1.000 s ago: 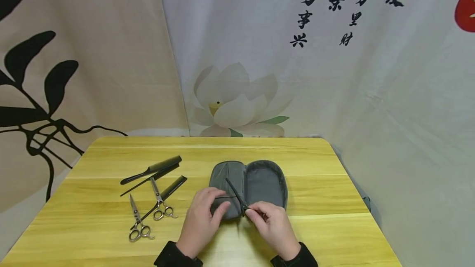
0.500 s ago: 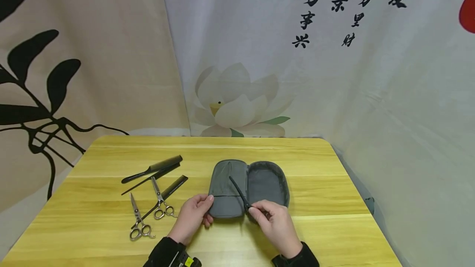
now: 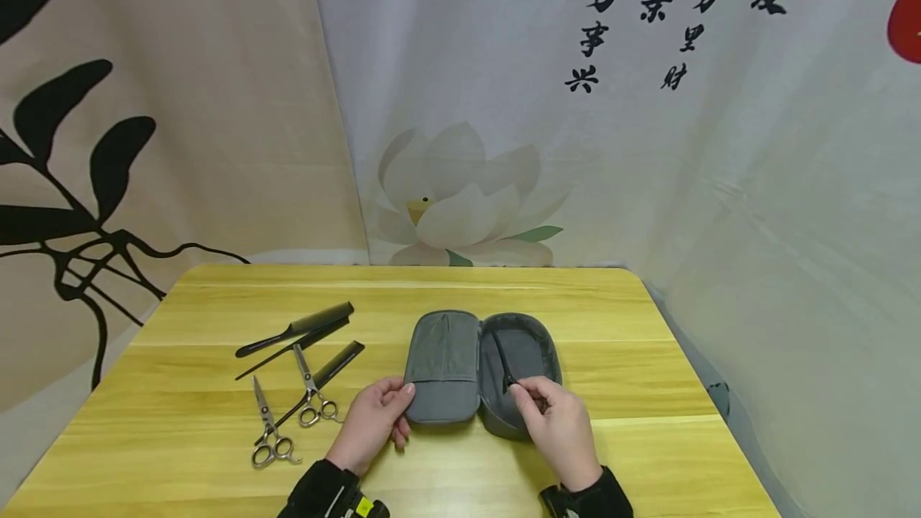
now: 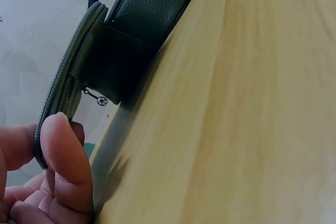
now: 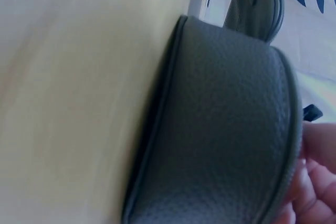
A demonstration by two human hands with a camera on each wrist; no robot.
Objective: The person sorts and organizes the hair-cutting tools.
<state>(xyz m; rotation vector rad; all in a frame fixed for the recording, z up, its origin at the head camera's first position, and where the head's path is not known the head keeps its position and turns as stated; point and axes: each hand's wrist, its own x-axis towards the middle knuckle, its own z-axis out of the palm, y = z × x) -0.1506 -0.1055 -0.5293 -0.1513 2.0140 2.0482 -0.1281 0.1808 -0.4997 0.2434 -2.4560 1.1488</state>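
A grey zip case [image 3: 521,414] lies unfolded on the table, its flat pocketed flap [image 3: 442,402] to the left and its deep half to the right. My left hand [image 3: 374,418] pinches the flap's near-left edge between thumb and fingers; the left wrist view shows this flap raised off the table. Over the deep half, my right hand [image 3: 557,422] pinches the near end of a slim black hair clip [image 3: 502,358], whose long tip points away from me. In the right wrist view the case wall [image 5: 226,124] hides most of the clip.
Left of the case lie several black combs [image 3: 316,320] and two pairs of scissors [image 3: 309,390], [image 3: 268,430] one partly over a comb. The wooden table [image 3: 647,454] ends at a printed cloth backdrop [image 3: 460,102].
My left hand has moved from over the flap to grip its edge. My right hand has carried the hair clip rightward, from across the flap to over the deep half.
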